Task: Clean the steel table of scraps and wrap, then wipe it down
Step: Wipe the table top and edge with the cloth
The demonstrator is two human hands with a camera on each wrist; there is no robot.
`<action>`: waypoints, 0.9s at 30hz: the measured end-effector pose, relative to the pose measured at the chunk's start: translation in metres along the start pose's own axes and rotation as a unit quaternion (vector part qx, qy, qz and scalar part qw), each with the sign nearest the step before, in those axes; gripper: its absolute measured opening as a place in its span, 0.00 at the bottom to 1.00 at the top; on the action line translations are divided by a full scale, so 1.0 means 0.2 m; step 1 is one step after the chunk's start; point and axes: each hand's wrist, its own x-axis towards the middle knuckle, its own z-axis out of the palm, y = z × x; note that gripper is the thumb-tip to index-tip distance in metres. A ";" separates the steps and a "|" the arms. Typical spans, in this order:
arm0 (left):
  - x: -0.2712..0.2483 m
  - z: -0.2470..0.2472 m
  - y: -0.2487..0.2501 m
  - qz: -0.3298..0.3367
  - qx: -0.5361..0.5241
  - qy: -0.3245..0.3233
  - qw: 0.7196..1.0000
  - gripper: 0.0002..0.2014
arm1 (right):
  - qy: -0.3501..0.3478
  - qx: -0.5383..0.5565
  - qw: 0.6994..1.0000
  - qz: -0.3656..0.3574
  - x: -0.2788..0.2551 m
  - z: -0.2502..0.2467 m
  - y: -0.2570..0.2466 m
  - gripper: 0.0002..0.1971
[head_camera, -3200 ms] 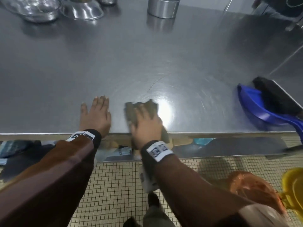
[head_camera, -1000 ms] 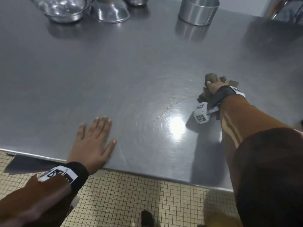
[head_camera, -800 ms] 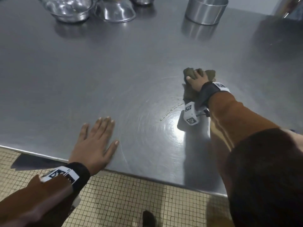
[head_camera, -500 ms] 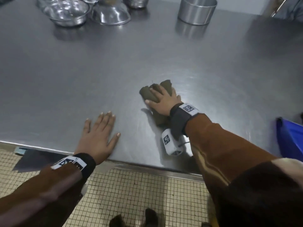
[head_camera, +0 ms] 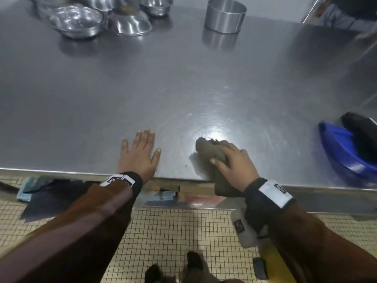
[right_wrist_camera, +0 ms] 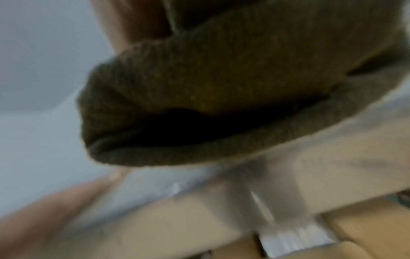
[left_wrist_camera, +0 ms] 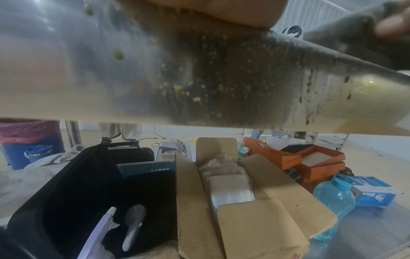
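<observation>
At table (head_camera: 183, 88) edge — left hand (head_camera: 138, 153) flat, right hand (head_camera: 234, 162) gripping cloth (head_camera: 210, 153).

right hand (head_camera: 234, 162) presses cloth (head_camera: 210, 152)

The left hand (head_camera: 140, 154) is laid flat, fingers straight, at the table's (head_camera: 183, 78) near edge. The right hand (head_camera: 234, 164) is curled over the cloth (head_camera: 210, 154), pressed down just beside that edge.

Small pale square floor tiles (head_camera: 169, 227) run below — cream, with dark grout. A lamp's glare (head_camera: 212, 137) lies on brushed steel; a white wall (head_camera: 275, 5) stands at the back.
</observation>
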 end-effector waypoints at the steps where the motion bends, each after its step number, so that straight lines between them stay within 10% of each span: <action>1: 0.00 0.00 0.00 0.002 -0.002 0.001 1.000 0.29 | 0.051 0.054 0.997 0.035 0.02 -0.03 -0.02 0.21; 3: 0.00 0.00 0.00 0.004 -0.011 0.007 1.000 0.28 | 0.101 0.111 0.985 0.086 0.07 -0.03 -0.10 0.25; 7: 0.00 0.00 0.00 0.005 -0.006 0.021 1.000 0.27 | -0.079 -0.079 0.987 0.117 0.10 0.27 -0.32 0.39; 13: 0.00 0.00 -0.01 0.008 -0.002 0.008 1.000 0.28 | -0.038 -0.150 0.983 0.095 0.03 0.27 -0.17 0.31; 21: -0.01 -0.01 0.00 0.012 0.006 0.002 1.000 0.30 | 0.046 -0.058 0.938 0.338 0.01 0.00 0.32 0.30; 27: 0.00 0.00 0.00 0.014 0.015 0.008 1.000 0.31 | 0.020 -0.086 0.976 0.200 0.08 0.25 -0.17 0.28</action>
